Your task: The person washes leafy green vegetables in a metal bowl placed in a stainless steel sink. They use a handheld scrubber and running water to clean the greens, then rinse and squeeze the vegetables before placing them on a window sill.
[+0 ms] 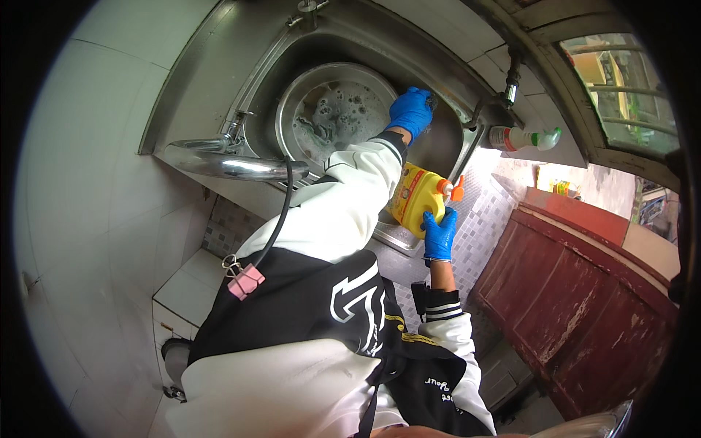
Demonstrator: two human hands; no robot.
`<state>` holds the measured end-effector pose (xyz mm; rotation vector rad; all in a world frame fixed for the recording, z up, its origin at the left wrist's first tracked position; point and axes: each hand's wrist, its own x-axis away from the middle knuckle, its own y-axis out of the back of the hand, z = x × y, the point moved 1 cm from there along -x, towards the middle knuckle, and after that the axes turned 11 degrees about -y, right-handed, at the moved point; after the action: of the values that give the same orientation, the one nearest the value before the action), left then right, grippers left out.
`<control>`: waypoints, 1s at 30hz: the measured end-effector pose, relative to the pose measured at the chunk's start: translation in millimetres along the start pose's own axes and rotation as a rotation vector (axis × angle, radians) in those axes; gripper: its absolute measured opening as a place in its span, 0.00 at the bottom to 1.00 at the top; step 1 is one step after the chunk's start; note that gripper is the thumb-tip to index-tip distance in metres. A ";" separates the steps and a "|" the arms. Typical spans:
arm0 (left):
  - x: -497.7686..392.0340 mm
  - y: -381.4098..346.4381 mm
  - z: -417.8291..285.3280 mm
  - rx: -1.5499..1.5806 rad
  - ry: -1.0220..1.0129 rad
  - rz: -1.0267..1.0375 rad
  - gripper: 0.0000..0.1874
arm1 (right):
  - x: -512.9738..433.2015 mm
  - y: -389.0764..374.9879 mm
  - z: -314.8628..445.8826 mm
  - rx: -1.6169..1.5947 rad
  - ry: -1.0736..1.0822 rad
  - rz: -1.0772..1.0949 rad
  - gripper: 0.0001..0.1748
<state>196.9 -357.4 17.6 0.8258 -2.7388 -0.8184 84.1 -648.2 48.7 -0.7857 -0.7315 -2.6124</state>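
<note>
My left hand [409, 114], in a blue glove, reaches into the stainless steel sink [452, 131] and is closed on what looks like a dark mesh scouring pad [432, 102], mostly hidden by the fingers. Left of it, a round metal basin [281, 112] holds cloudy, foamy water with something submerged. My right hand [440, 234], also gloved in blue, grips a yellow plastic bottle [424, 200] with an orange pump top. This bottle lies tilted over the sink's near right edge, its pump toward the right. My left sleeve covers part of it.
A chrome faucet [241, 165] curves over the sink's left side, near a hanging black cable with a pink binder clip [246, 281]. A spray bottle [523, 138] is beyond the right edge, below a barred window [624, 90]. Worn dark-red wooden panels [569, 306] stand at right.
</note>
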 end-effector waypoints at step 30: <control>393.9 234.0 85.2 0.238 0.306 -0.292 0.21 | -55.1 -11.8 290.5 0.627 1.047 0.003 0.24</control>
<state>-265.4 -373.2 75.1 1.3021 -2.5037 -0.3688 245.4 -469.4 220.8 0.7031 -1.0436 -2.1061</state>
